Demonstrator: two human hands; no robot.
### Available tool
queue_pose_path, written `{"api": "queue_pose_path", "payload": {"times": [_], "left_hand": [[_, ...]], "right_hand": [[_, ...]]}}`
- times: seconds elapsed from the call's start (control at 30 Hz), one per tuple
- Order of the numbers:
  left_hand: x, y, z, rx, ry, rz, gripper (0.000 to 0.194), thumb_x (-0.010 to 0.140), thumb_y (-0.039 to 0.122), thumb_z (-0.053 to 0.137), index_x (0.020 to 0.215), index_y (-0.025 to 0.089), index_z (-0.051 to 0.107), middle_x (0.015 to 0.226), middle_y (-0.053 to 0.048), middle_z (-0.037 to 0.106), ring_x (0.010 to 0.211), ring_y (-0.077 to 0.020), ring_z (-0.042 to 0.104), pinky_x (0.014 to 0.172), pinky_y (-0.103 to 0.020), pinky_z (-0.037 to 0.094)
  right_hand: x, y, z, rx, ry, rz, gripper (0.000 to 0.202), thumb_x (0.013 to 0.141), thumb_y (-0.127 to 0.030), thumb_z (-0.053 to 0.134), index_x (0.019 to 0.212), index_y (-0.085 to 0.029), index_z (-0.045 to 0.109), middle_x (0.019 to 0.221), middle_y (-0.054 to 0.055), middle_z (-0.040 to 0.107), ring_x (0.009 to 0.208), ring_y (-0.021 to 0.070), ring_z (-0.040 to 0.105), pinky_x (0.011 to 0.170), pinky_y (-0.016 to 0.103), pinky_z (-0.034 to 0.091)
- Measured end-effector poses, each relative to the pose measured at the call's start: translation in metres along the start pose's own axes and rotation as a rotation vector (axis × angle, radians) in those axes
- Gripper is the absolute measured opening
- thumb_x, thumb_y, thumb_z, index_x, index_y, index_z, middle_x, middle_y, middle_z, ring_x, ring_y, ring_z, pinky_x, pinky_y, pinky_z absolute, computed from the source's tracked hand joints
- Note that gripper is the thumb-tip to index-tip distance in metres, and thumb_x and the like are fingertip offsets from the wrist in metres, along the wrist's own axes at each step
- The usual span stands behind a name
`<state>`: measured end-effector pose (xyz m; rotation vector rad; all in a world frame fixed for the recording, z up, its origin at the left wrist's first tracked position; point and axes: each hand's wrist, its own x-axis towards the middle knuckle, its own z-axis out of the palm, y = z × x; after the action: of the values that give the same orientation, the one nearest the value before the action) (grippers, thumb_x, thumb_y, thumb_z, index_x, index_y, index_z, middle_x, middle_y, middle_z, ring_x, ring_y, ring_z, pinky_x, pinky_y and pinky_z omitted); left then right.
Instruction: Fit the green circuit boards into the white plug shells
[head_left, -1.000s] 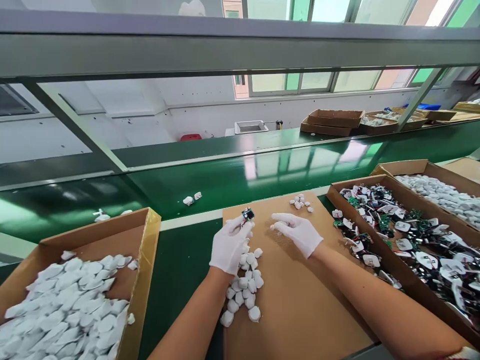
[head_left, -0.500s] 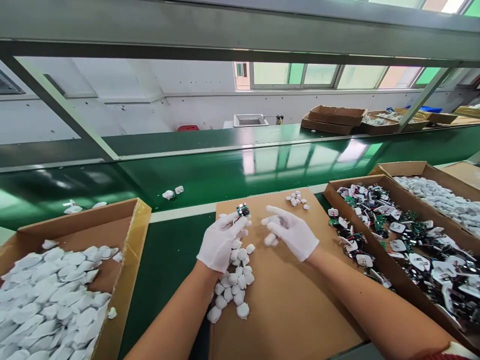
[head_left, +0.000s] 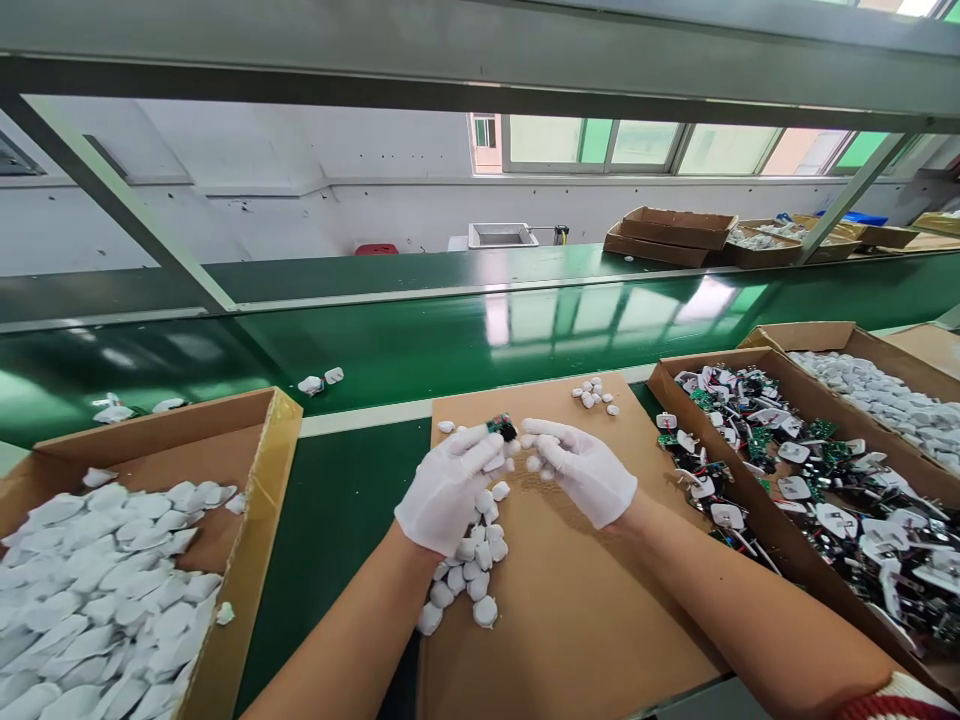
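Note:
My left hand (head_left: 448,487), in a white glove, pinches a small circuit board (head_left: 502,428) between thumb and fingers. Just to its right is my right hand (head_left: 581,468), also gloved, with fingers brought together close to the board; what they hold, if anything, is too small to tell. Both hands are over a brown cardboard sheet (head_left: 585,620). Small round white pieces (head_left: 472,570) lie in a cluster below my left hand. A few more white pieces show beneath the fingertips of both hands.
At the left stands a carton (head_left: 255,520) of white pieces. A carton (head_left: 757,470) of circuit boards with wires is at the right, beside another carton (head_left: 817,340) of white pieces. Small white pieces (head_left: 592,392) lie at the sheet's far edge. Beyond runs a green belt (head_left: 420,350).
My left hand has moved the board slightly right and turned it. My right hand's fingers have closed together near it. The white bits on the green belt have shifted left.

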<state>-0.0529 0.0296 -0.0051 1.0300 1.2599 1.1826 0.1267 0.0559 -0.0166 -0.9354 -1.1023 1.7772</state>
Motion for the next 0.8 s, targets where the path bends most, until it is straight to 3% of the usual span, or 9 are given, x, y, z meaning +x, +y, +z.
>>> {"api": "queue_pose_path", "payload": {"times": [0.1, 0.23, 0.37, 0.43, 0.5, 0.57, 0.67, 0.8], "left_hand": [[-0.008, -0.003, 0.012, -0.078, -0.011, -0.024, 0.027, 0.071, 0.043, 0.079, 0.092, 0.026, 0.08, 0.101, -0.008, 0.075, 0.1, -0.0271, 0.07, 0.084, -0.038, 0.057], [-0.014, 0.0, 0.023, -0.006, 0.054, 0.051, 0.021, 0.062, 0.026, 0.084, 0.082, 0.029, 0.081, 0.129, -0.006, 0.068, 0.118, -0.0277, 0.063, 0.099, -0.038, 0.052], [-0.014, 0.006, 0.019, 0.094, -0.055, 0.042, 0.017, 0.064, 0.027, 0.084, 0.081, 0.028, 0.081, 0.114, -0.007, 0.073, 0.112, -0.0285, 0.065, 0.096, -0.036, 0.052], [-0.012, 0.007, 0.014, 0.129, -0.086, 0.024, 0.01, 0.067, 0.031, 0.084, 0.074, 0.025, 0.08, 0.09, -0.007, 0.074, 0.092, -0.0248, 0.068, 0.079, -0.03, 0.054], [-0.011, 0.006, 0.01, 0.025, -0.085, -0.087, 0.016, 0.073, 0.036, 0.082, 0.07, 0.021, 0.077, 0.07, -0.005, 0.068, 0.066, -0.0181, 0.063, 0.059, -0.026, 0.05], [-0.01, 0.005, 0.006, -0.228, -0.072, -0.242, 0.02, 0.081, 0.036, 0.076, 0.074, 0.017, 0.076, 0.069, -0.005, 0.067, 0.059, -0.0144, 0.06, 0.053, -0.023, 0.049], [-0.007, 0.006, 0.003, -0.597, 0.018, -0.317, 0.014, 0.092, 0.02, 0.063, 0.085, 0.016, 0.074, 0.089, -0.007, 0.073, 0.079, -0.0143, 0.07, 0.067, -0.021, 0.058], [-0.004, 0.008, 0.004, -0.858, 0.122, -0.272, 0.026, 0.093, 0.007, 0.056, 0.112, 0.015, 0.071, 0.11, -0.009, 0.075, 0.097, -0.0151, 0.073, 0.085, -0.023, 0.061]], "right_hand": [[0.0, -0.001, 0.002, -0.106, 0.043, -0.131, 0.044, 0.067, -0.048, 0.086, 0.1, -0.022, 0.077, 0.069, -0.002, 0.063, 0.063, 0.0107, 0.051, 0.063, 0.028, 0.044], [-0.002, -0.003, -0.001, -0.234, 0.09, -0.241, 0.027, 0.066, -0.042, 0.085, 0.082, -0.025, 0.073, 0.065, -0.004, 0.058, 0.064, 0.0133, 0.051, 0.066, 0.03, 0.047], [-0.006, -0.007, -0.001, -0.401, 0.126, -0.304, 0.015, 0.071, -0.035, 0.08, 0.08, -0.026, 0.073, 0.076, -0.001, 0.065, 0.068, 0.0149, 0.057, 0.072, 0.033, 0.05], [-0.007, -0.008, -0.001, -0.426, 0.125, -0.308, 0.015, 0.07, -0.034, 0.081, 0.082, -0.026, 0.075, 0.083, 0.001, 0.068, 0.071, 0.0151, 0.059, 0.073, 0.032, 0.051], [-0.006, -0.008, -0.003, -0.316, 0.073, -0.2, 0.025, 0.075, -0.037, 0.081, 0.097, -0.025, 0.076, 0.081, 0.001, 0.069, 0.069, 0.0141, 0.059, 0.068, 0.029, 0.051], [-0.003, -0.008, -0.007, -0.068, 0.039, -0.056, 0.039, 0.083, -0.039, 0.077, 0.118, -0.022, 0.071, 0.085, 0.003, 0.071, 0.066, 0.0107, 0.057, 0.057, 0.023, 0.048], [0.001, -0.007, -0.014, 0.299, 0.038, 0.059, 0.039, 0.091, -0.032, 0.072, 0.127, -0.021, 0.063, 0.104, 0.007, 0.074, 0.059, 0.004, 0.053, 0.049, 0.014, 0.044], [0.002, -0.011, -0.013, 0.499, -0.006, 0.086, 0.017, 0.091, -0.018, 0.071, 0.107, -0.017, 0.068, 0.103, 0.006, 0.074, 0.06, 0.0012, 0.057, 0.055, 0.009, 0.05]]}}
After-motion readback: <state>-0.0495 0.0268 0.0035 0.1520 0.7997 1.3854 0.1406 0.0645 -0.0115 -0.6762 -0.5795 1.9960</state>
